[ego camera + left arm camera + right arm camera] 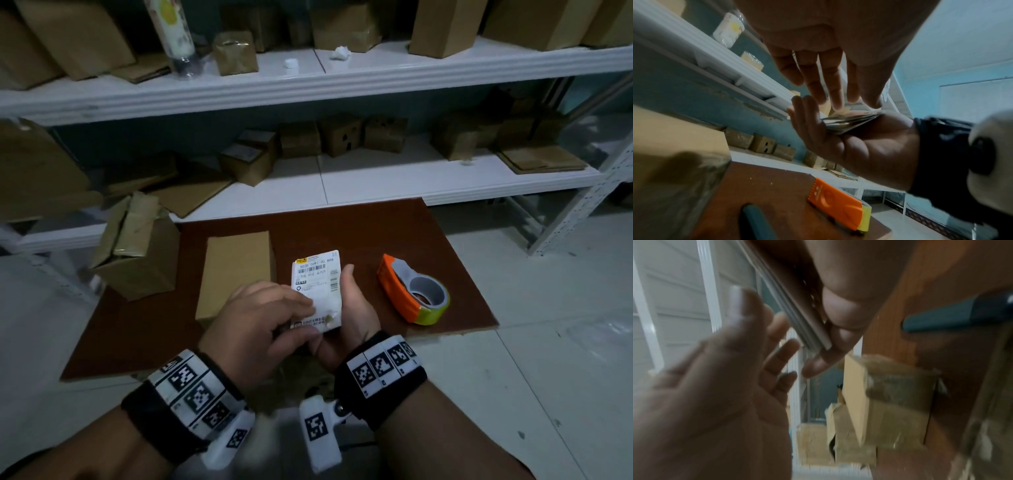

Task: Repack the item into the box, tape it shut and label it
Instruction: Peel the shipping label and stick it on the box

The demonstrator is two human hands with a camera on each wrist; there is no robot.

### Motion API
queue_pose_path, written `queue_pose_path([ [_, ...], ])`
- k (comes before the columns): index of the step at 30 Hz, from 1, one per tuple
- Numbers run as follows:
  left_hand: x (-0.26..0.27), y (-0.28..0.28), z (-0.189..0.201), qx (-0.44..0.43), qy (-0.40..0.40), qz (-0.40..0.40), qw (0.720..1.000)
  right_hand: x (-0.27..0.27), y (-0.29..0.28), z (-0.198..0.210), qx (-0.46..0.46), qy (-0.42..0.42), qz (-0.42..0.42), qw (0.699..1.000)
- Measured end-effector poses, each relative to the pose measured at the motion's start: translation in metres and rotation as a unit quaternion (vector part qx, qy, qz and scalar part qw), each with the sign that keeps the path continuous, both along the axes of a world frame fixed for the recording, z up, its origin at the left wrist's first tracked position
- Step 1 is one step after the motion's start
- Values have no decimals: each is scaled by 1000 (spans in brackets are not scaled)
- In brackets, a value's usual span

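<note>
2-handed work on a stack of labels (317, 287), raised above the brown board (342, 222). Cradled against the flat palm of the right hand (356, 308), fingers fairly straight, thumb up along the right edge as a backstop. Pinched at the lower corner by the left hand (260, 318), thumb on 1 face and fingertips on the other, probably to lift 1 sheet free. Closed, the box (236, 274): lying flat on the board just left of the hands, top face bare for a label. Parked to the right, near the hands, an orange tape dispenser (411, 291). Propped at the board's left edge, a 2nd carton (137, 253), flaps open.
</note>
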State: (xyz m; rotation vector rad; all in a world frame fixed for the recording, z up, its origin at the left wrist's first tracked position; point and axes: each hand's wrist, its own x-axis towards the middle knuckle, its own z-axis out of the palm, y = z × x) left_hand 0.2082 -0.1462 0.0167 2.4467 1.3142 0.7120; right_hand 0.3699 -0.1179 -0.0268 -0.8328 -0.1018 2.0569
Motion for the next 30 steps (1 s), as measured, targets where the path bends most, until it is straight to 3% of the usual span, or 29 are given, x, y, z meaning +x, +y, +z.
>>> queue_pose_path([
  [4, -10, -6, 12, 3, -16, 2, 1000, -23, -1, -3, 25, -9, 9, 1000],
  [11, -9, -17, 11, -100, -88, 98, 986, -48, 9, -15, 15, -152, -16, 988],
  [17, -8, -12, 7, -188, -144, 129, 963, -46, 12, -23, 44, -226, 13, 973],
  [24, -17, 1, 3, -137, -100, 163, 972, -43, 14, -20, 121, -311, 59, 941],
  [30, -17, 8, 6, -122, -118, 191, 967, -37, 7, -18, 208, -300, 57, 929],
])
